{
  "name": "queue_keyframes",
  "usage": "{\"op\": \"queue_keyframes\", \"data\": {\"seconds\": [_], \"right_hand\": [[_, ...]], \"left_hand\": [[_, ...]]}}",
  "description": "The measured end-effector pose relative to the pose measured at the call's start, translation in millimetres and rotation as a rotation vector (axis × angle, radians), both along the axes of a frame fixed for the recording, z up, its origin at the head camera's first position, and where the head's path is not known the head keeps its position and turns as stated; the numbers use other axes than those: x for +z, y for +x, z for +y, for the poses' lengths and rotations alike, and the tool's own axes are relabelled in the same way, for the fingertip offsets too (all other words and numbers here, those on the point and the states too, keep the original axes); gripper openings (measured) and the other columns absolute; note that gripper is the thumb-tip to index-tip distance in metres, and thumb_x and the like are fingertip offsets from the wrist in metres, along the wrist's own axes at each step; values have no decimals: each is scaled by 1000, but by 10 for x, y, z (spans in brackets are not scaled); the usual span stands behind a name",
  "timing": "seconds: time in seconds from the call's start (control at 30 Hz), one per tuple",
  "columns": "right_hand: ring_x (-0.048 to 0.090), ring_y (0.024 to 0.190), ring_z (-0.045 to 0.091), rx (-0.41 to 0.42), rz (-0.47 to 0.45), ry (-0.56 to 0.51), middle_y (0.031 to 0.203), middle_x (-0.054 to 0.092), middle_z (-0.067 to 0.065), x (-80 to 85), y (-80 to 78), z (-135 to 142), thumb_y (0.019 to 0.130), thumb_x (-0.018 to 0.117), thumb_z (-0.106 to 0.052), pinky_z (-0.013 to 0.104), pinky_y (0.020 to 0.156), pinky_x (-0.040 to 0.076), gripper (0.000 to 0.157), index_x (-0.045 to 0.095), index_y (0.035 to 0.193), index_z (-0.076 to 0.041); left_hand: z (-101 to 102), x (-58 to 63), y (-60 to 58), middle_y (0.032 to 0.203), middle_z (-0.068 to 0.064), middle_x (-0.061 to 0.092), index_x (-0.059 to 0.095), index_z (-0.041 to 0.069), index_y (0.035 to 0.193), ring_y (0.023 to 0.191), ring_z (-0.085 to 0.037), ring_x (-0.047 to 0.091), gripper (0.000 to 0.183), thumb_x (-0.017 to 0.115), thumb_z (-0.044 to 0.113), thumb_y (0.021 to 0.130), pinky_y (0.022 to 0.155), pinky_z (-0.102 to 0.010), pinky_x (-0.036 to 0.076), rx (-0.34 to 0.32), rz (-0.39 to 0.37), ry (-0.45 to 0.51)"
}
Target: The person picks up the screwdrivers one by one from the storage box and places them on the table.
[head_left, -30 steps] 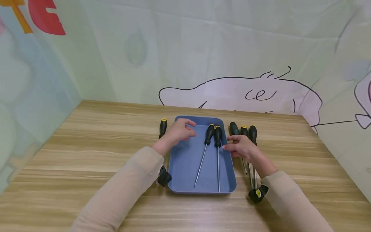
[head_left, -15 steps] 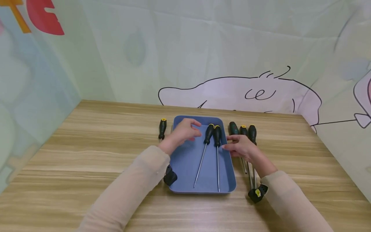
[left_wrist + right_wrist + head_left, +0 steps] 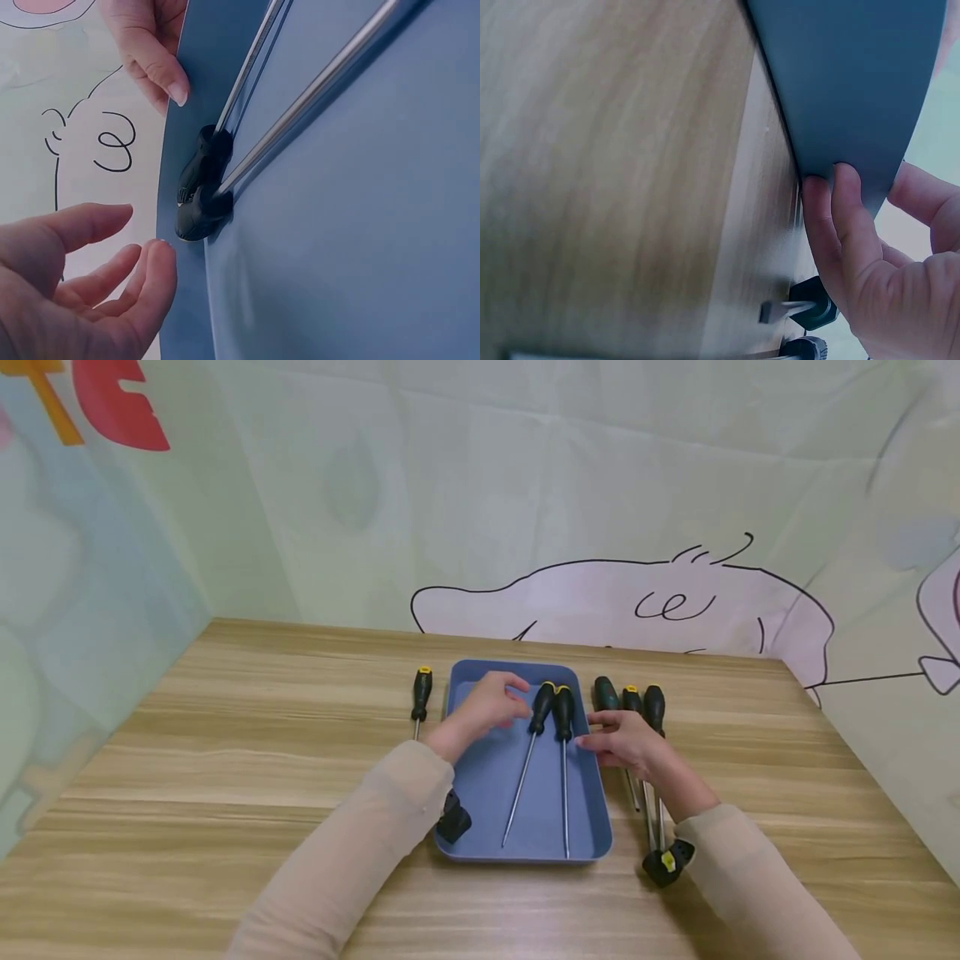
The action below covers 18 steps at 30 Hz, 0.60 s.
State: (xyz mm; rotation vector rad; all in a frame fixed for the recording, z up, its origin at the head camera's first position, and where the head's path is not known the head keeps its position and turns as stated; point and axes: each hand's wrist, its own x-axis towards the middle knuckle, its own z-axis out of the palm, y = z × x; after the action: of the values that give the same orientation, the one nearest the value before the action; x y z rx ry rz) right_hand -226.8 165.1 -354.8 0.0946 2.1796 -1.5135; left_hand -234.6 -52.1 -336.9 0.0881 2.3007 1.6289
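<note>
The left hand hovers over the blue tray, its fingers loosely bent and holding nothing. Just right of its fingertips lies a black-handled screwdriver, and beside that a second screwdriver; both rest in the tray with shafts toward the near side. In the left wrist view a gap shows between the left hand and the handles. The right hand pinches the tray's right wall, thumb at the rim. In the right wrist view its fingertips press the outer side of the wall.
Right of the tray lie a dark green-handled screwdriver and two black-handled screwdrivers, one with a yellow end, partly behind the right hand. Another screwdriver lies left of the tray. A printed cloth hangs behind the wooden table.
The left hand has moved right over the tray, closer to the screwdriver handles, uncovering more of the screwdriver at the left. The right hand has stayed at the tray's wall.
</note>
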Motion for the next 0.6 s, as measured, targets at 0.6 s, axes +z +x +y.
{"op": "queue_keyframes", "data": {"seconds": [0.6], "right_hand": [[63, 88, 19, 4, 5, -15, 123, 51, 29, -16, -8, 7, 86, 64, -5, 37, 81, 53, 62, 33, 138, 8]], "left_hand": [[155, -152, -17, 95, -20, 65, 57, -6, 117, 74, -24, 60, 41, 66, -4, 77, 61, -29, 53, 43, 68, -115]]}}
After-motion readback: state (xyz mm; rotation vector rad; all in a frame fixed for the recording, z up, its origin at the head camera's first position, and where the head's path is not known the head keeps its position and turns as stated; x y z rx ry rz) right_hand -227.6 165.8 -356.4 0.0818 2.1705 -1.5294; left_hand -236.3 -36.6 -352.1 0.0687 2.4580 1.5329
